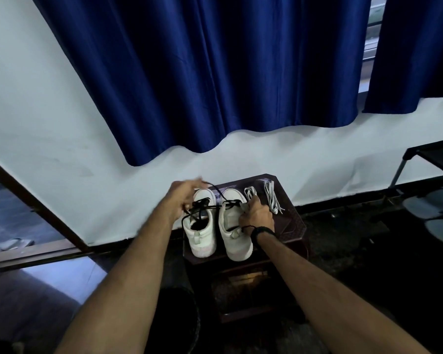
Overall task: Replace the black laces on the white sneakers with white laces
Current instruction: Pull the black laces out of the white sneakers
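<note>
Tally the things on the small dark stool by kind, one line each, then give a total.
White low-top sneakers: 2, the left one and the right one
Bundles of white flat laces: 2, one beside the right sneaker, one further right
Black laces: 1 can be made out, a thin black lace strung across both sneakers
Total: 5

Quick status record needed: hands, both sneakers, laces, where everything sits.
left hand: pulling the black lace, blurred
right hand: gripping the right sneaker
left sneaker: black lace loose across it
white laces: two bundles right of the sneakers, unused
support: dark stool against the wall
</note>
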Action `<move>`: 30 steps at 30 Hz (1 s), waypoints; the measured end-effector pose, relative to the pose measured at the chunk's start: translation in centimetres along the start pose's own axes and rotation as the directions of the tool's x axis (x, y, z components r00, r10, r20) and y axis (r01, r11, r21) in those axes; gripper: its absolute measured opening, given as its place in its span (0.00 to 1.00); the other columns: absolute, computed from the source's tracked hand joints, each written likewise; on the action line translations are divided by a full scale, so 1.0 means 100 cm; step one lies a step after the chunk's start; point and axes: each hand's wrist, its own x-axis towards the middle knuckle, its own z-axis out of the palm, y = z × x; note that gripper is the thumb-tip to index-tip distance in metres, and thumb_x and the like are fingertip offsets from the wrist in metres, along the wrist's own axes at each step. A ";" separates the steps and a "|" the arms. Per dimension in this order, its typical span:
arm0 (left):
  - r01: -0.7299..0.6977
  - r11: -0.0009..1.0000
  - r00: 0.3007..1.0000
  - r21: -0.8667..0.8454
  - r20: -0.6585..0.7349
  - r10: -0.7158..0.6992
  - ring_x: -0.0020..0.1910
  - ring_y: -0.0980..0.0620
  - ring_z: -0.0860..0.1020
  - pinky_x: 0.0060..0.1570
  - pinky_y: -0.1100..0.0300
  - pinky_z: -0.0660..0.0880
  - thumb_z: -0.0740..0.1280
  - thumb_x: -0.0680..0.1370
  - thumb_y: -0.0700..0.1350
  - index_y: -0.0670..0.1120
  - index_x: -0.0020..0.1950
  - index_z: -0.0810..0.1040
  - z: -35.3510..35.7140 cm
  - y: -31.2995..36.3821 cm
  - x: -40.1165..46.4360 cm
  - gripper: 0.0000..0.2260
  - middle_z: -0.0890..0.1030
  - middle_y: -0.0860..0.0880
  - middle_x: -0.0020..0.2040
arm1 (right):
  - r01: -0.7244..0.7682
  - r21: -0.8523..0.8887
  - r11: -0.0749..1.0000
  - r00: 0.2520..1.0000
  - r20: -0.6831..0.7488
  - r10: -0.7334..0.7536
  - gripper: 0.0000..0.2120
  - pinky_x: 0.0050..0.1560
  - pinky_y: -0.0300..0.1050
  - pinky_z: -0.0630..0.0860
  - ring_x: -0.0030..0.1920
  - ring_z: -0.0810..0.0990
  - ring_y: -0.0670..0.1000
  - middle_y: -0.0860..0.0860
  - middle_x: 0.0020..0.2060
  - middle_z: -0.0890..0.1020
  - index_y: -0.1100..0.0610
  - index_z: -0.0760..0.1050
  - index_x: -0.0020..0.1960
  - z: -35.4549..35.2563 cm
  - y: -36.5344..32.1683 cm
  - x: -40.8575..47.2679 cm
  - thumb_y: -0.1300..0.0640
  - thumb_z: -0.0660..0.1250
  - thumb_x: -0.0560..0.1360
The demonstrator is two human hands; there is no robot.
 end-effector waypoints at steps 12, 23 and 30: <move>0.313 0.886 0.802 0.341 -0.595 -0.054 0.53 0.42 0.78 0.52 0.51 0.74 0.68 0.69 0.56 0.42 0.55 0.78 -0.003 -0.030 0.011 0.22 0.79 0.42 0.53 | 0.002 0.030 1.000 1.000 -0.026 -0.001 0.14 0.52 0.53 0.73 0.55 0.78 0.64 0.61 0.53 0.78 0.56 0.67 0.59 -0.001 -0.001 -0.003 0.49 0.61 0.78; -0.406 0.164 0.862 0.899 0.317 0.395 0.59 0.46 0.78 0.56 0.54 0.75 0.68 0.74 0.49 0.49 0.56 0.83 0.068 -0.044 0.025 0.12 0.82 0.48 0.57 | 0.008 0.060 0.998 0.999 -0.034 -0.006 0.14 0.51 0.54 0.73 0.54 0.77 0.64 0.60 0.51 0.78 0.55 0.67 0.58 0.002 0.003 -0.002 0.48 0.62 0.77; -0.368 0.614 0.791 0.699 -0.112 0.602 0.47 0.53 0.80 0.48 0.58 0.76 0.67 0.74 0.44 0.53 0.45 0.86 0.065 -0.031 0.016 0.08 0.84 0.56 0.46 | 0.015 0.057 0.998 0.999 -0.047 -0.013 0.12 0.51 0.53 0.72 0.54 0.77 0.65 0.61 0.51 0.77 0.56 0.67 0.57 0.002 0.003 -0.002 0.49 0.60 0.78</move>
